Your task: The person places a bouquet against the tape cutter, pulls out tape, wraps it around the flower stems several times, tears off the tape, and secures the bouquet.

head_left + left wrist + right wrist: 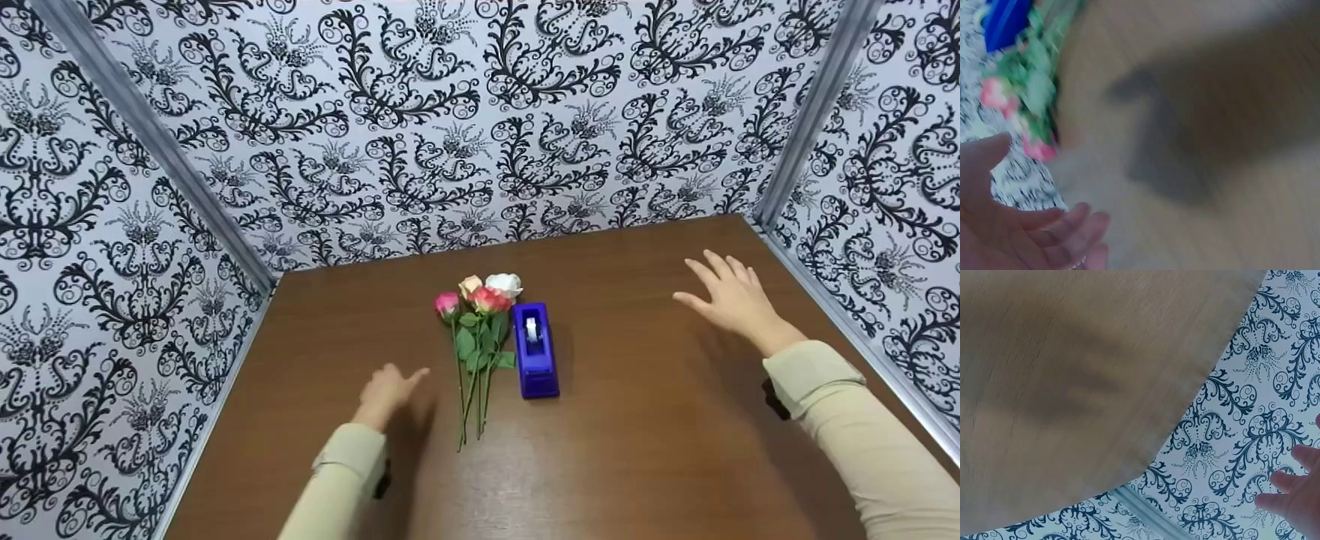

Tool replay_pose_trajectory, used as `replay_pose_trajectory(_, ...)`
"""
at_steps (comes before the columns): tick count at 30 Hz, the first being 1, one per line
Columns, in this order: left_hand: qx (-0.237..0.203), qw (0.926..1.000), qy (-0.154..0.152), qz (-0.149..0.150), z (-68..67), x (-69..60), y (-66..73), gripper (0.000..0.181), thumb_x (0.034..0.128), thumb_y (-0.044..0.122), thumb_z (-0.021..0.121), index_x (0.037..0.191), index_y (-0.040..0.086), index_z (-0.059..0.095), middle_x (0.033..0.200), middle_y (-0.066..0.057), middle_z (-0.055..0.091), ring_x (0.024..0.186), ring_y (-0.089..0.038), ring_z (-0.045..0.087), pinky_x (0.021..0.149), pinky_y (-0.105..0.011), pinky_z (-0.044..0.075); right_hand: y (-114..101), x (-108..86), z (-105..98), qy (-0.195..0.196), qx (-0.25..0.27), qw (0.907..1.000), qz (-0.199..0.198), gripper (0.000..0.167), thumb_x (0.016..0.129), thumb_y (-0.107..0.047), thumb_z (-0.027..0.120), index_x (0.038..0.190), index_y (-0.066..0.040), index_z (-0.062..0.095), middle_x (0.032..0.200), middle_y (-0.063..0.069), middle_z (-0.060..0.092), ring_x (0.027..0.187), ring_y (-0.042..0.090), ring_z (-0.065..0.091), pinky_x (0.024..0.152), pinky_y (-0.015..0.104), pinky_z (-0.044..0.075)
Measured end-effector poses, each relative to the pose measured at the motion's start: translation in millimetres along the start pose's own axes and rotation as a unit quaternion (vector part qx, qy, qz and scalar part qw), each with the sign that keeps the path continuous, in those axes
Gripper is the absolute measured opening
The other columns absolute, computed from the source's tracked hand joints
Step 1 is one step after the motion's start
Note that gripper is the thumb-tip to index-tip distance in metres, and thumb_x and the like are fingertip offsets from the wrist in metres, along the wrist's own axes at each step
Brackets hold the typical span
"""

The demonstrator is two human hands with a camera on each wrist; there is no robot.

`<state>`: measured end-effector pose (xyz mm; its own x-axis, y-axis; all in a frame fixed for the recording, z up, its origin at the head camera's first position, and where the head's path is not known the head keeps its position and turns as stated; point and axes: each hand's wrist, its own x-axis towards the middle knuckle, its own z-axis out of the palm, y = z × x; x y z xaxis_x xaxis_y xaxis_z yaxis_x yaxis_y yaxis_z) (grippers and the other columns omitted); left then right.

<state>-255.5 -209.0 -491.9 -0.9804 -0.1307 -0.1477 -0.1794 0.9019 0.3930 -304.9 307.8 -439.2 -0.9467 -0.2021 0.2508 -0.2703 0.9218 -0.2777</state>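
In the head view, several artificial flowers (491, 300) in pink, coral, cream and white lie side by side, green stems toward the front edge. Just right of them stands a blue tape dispenser (537, 360) with a roll of clear tape. My left hand (388, 394) hovers left of the stems, thumb spread, holding nothing. My right hand (729, 298) is raised over the right side of the table, fingers spread and empty. The left wrist view shows the left hand (1033, 225) blurred, near the flowers (1036, 90). In the right wrist view, fingertips of the right hand (1297, 492) show.
The brown wooden table (637, 450) meets patterned black-and-white walls (465, 112) at its back and sides. Grey metal strips (817, 112) run along the wall corners and the side edges. Both hands cast shadows on the tabletop.
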Motion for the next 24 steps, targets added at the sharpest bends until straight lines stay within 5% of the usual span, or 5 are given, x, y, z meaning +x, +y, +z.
replay_pose_trajectory(4, -0.067, 0.9969, -0.041, -0.007, 24.3, -0.2, 31.3, 0.058, 0.0861, 0.047, 0.057, 0.097, -0.009, 0.06, 0.091, -0.024, 0.062, 0.077, -0.032, 0.06, 0.069, -0.044, 0.05, 1, -2.0, 1, -0.002, 0.001, 1.0, 0.001, 0.07, 0.088, -0.053, 0.048, 0.137, -0.005, 0.035, 0.143, 0.029, 0.022, 0.125, 0.056, 0.017, 0.099, 0.069, 0.009)
replay_pose_trajectory(7, -0.105, 0.9936, -0.04, -0.016, 43.1, -0.9, 49.7, 0.056, 0.083, 0.042, 0.063, 0.1, -0.011, 0.059, 0.095, -0.026, 0.061, 0.084, -0.035, 0.06, 0.072, -0.044, 0.05, 3, -4.4, 3, -0.007, 0.001, 1.0, 0.003, 0.071, 0.088, -0.054, 0.048, 0.138, -0.005, 0.035, 0.143, 0.028, 0.022, 0.125, 0.056, 0.018, 0.099, 0.068, 0.01)
replay_pose_trajectory(11, -0.095, 0.9949, -0.019, -0.03, 63.4, -1.3, 65.6, 0.068, 0.0771, 0.039, 0.07, 0.11, -0.017, 0.051, 0.105, -0.034, 0.055, 0.097, -0.043, 0.056, 0.08, -0.047, 0.048, 9, -7.7, 5, -0.01, -0.001, 0.9999, 0.006, 0.071, 0.089, -0.054, 0.047, 0.138, -0.004, 0.034, 0.143, 0.029, 0.022, 0.125, 0.056, 0.019, 0.099, 0.068, 0.011)
replay_pose_trajectory(16, -0.101, 0.9935, -0.005, -0.052, 78.5, -0.8, 73.4, 0.064, 0.073, 0.029, 0.074, 0.111, -0.015, 0.046, 0.1, -0.033, 0.055, 0.094, -0.043, 0.057, 0.078, -0.046, 0.049, 16, -12.4, 4, -0.01, 0.0, 0.9999, 0.009, 0.071, 0.089, -0.054, 0.047, 0.138, -0.004, 0.033, 0.142, 0.03, 0.023, 0.124, 0.056, 0.02, 0.098, 0.069, 0.011)
replay_pose_trajectory(24, -0.051, 0.9985, 0.018, -0.005, 84.6, 2.0, 67.0, 0.019, 0.0851, 0.014, 0.059, 0.081, -0.005, 0.063, 0.079, -0.02, 0.063, 0.072, -0.032, 0.061, 0.061, -0.04, 0.05, 23, -18.0, 1, -0.013, -0.004, 0.9998, 0.017, 0.069, 0.09, -0.051, 0.046, 0.137, -0.003, 0.033, 0.141, 0.031, 0.023, 0.123, 0.057, 0.019, 0.097, 0.07, 0.011)
